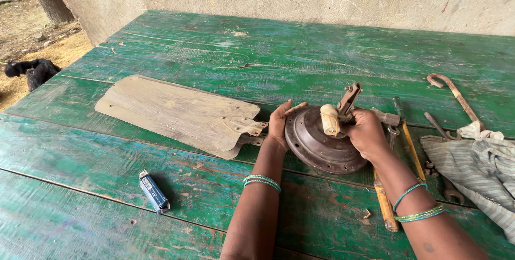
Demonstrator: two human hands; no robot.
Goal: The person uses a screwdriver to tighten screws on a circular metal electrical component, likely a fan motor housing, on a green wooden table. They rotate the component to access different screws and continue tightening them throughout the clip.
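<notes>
Curling around the far rim of the round metal fan motor housing (322, 142), the left hand (279, 126) has its fingers (289, 107) spread and pressed on the housing's edge, propping it tilted on the counter (214, 56). The right hand (367, 131) is closed in a grip at the housing's centre, beside a cream-coloured cloth-wrapped stub (330, 119) and a rusty bracket (348, 99) that sticks up from the hub. Both wrists wear green bangles (262, 181).

Just left of the housing lie dusty fan blades (177, 112), stacked flat, their mounting ends nearly touching it. Behind and under the right forearm lie a yellow-handled screwdriver (412, 142), a wooden-handled tool (385, 203) and spanners (448, 185). Farther right are a striped cloth (477, 169) and a rusty hooked rod (453, 93). A small blue box (153, 191) lies well apart near the left. A dark animal (32, 71) stands on the ground beyond the counter.
</notes>
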